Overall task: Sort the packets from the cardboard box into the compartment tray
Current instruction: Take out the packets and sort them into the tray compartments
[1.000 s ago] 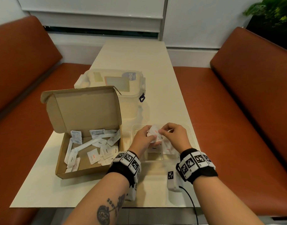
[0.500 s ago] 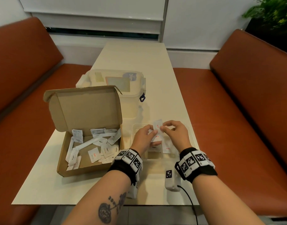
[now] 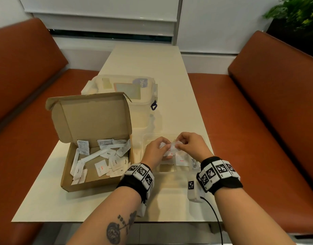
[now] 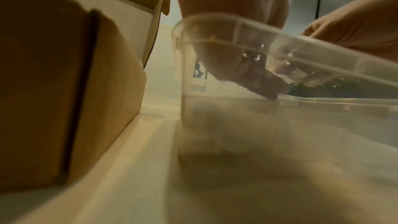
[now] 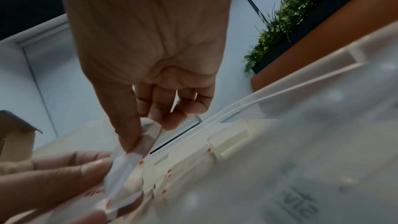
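Observation:
The open cardboard box (image 3: 92,181) at the left holds several white packets (image 3: 101,167). To its right sits the clear compartment tray (image 3: 147,138), with a Salt packet (image 3: 181,160) and a Stevia stick (image 3: 193,162) lying in it. Both hands hover over the tray. My left hand (image 3: 165,151) grips a small stack of white packets (image 3: 167,153) with red print. My right hand (image 3: 178,145) pinches one white packet (image 5: 146,137) between thumb and forefinger, right beside the left fingers (image 5: 64,175). The left wrist view shows the left hand (image 4: 237,60) only through the tray wall (image 4: 215,117).
A clear lidded plastic container (image 3: 127,89) stands behind the box. A white marker block with a black cable (image 3: 193,190) lies near the table's front edge. Orange benches (image 3: 258,121) flank the table, and a plant (image 3: 297,13) stands at the far right.
The packet that the right hand held upright half a second ago now sits lower, between the two hands. Both hands stay over the tray.

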A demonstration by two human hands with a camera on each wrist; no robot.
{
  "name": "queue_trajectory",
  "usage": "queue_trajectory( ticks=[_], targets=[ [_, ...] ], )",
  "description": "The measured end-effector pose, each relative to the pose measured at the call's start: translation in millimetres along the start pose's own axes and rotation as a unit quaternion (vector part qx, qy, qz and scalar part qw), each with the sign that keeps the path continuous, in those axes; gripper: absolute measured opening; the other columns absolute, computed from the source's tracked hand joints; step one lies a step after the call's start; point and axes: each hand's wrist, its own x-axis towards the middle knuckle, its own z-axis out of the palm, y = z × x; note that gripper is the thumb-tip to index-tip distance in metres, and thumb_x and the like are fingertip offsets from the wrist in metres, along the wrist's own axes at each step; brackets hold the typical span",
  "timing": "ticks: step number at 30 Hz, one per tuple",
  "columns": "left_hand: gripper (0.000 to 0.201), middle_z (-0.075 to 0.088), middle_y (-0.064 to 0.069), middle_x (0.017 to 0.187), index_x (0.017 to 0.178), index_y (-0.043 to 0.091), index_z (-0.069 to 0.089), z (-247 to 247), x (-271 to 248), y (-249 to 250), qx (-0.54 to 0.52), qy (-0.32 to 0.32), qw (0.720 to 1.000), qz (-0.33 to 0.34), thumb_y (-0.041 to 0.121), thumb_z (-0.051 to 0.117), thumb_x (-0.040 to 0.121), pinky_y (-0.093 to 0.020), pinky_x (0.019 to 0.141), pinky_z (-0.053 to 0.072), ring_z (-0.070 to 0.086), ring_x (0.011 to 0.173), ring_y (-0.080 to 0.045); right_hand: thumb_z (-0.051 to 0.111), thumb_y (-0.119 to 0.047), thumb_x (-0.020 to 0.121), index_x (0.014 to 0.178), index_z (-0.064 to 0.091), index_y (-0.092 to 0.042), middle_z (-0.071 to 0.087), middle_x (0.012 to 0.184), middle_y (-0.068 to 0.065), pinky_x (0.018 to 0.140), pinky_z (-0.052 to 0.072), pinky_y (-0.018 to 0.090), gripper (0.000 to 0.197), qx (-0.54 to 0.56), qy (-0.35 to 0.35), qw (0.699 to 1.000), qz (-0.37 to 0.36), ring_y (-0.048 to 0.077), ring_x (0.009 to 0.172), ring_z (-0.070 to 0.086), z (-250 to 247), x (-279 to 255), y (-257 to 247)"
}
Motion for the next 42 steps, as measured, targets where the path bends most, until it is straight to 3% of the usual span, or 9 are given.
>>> queue_trajectory(
  ticks=[2, 5, 8, 11, 15, 24, 28, 32, 42],
  targets=[
    [0.011, 0.054, -0.005, 0.098, 0.085, 0.013, 0.060, 1.1, -0.8, -2.1, -0.015, 0.009, 1.000, 0.011, 0.008, 0.055, 0.094, -0.025, 0.063, 0.059, 0.059, 0.081, -0.013, 0.071, -0.013, 0.080, 0.080, 0.065, -0.017, 0.070, 0.078, 0.007, 0.063, 0.045, 0.021, 0.006, 0.022, 0.006, 1.000, 0.016, 0.017, 0.073, 0.062, -2.6, -1.2, 2.6],
    [0.012, 0.052, -0.004, 0.107, 0.092, 0.013, 0.062, -1.7, 0.4, -2.2, -0.045, 0.051, 0.997, 0.033, 0.007, 0.052, 0.096, -0.025, 0.068, 0.059, 0.057, 0.093, -0.015, 0.076, -0.019, 0.077, 0.072, 0.067, -0.018, 0.067, 0.076, 0.000, 0.062, 0.041, 0.016, 0.010, 0.037, 0.020, 0.998, 0.040, 0.011, 0.072, 0.058, -7.5, -4.6, 11.3],
    [0.014, 0.051, -0.004, 0.110, 0.095, 0.014, 0.063, -5.1, 1.1, -1.7, -0.057, 0.086, 0.993, 0.050, 0.007, 0.051, 0.096, -0.024, 0.068, 0.059, 0.057, 0.099, -0.019, 0.080, -0.025, 0.071, 0.069, 0.072, -0.016, 0.067, 0.089, -0.002, 0.075, 0.042, 0.025, 0.012, -0.022, 0.021, 0.998, 0.057, 0.011, 0.088, 0.057, -5.9, -11.2, 21.5],
    [0.014, 0.051, -0.004, 0.111, 0.096, 0.015, 0.063, -5.1, 0.5, -2.7, -0.057, 0.094, 0.992, 0.057, 0.008, 0.050, 0.097, -0.024, 0.068, 0.059, 0.058, 0.101, -0.020, 0.081, -0.029, 0.070, 0.070, 0.072, -0.019, 0.059, 0.094, -0.005, 0.075, 0.036, 0.025, 0.014, -0.076, 0.055, 0.993, 0.067, 0.013, 0.096, 0.051, -0.1, -14.7, 28.3],
    [0.014, 0.051, -0.002, 0.109, 0.098, 0.013, 0.063, -5.3, 1.3, -5.0, -0.054, 0.092, 0.992, 0.060, 0.009, 0.050, 0.097, -0.025, 0.069, 0.059, 0.057, 0.098, -0.015, 0.079, -0.033, 0.072, 0.073, 0.066, -0.021, 0.052, 0.104, -0.003, 0.081, 0.033, 0.024, 0.017, -0.181, 0.019, 0.981, 0.060, 0.016, 0.107, 0.043, 6.6, -15.5, 32.2],
    [0.014, 0.051, 0.000, 0.102, 0.096, 0.014, 0.063, -5.4, 2.9, -7.0, -0.051, 0.091, 0.993, 0.063, 0.008, 0.050, 0.097, -0.024, 0.069, 0.059, 0.055, 0.093, -0.012, 0.079, -0.034, 0.072, 0.072, 0.061, -0.018, 0.048, 0.102, -0.003, 0.078, 0.042, 0.026, 0.024, -0.220, 0.016, 0.975, 0.028, 0.015, 0.102, 0.043, 10.6, -18.9, 34.2],
    [0.014, 0.051, 0.000, 0.103, 0.098, 0.013, 0.064, -5.6, 3.4, -7.9, -0.048, 0.090, 0.993, 0.059, 0.009, 0.050, 0.097, -0.024, 0.068, 0.059, 0.055, 0.094, -0.012, 0.081, -0.031, 0.068, 0.074, 0.056, -0.020, 0.046, 0.099, -0.005, 0.075, 0.040, 0.025, 0.028, -0.205, 0.024, 0.978, 0.022, 0.014, 0.099, 0.042, 12.2, -19.1, 33.5],
    [0.015, 0.052, -0.001, 0.101, 0.096, 0.014, 0.064, -5.0, 4.1, -9.6, -0.046, 0.084, 0.994, 0.054, 0.009, 0.051, 0.096, -0.023, 0.067, 0.058, 0.056, 0.093, -0.013, 0.081, -0.031, 0.068, 0.076, 0.060, -0.020, 0.041, 0.101, -0.007, 0.081, 0.039, 0.024, 0.025, -0.214, 0.003, 0.977, -0.004, 0.011, 0.099, 0.036, 16.1, -20.0, 34.0],
    [0.015, 0.050, 0.000, 0.105, 0.093, 0.019, 0.065, -3.4, 2.0, -7.7, -0.049, 0.066, 0.996, 0.040, 0.008, 0.055, 0.094, -0.026, 0.066, 0.059, 0.058, 0.094, -0.014, 0.080, -0.027, 0.070, 0.069, 0.057, -0.018, 0.040, 0.094, -0.004, 0.071, 0.036, 0.023, 0.025, -0.197, 0.013, 0.980, 0.019, 0.015, 0.092, 0.045, 20.9, -16.8, 36.8]
  ],
)
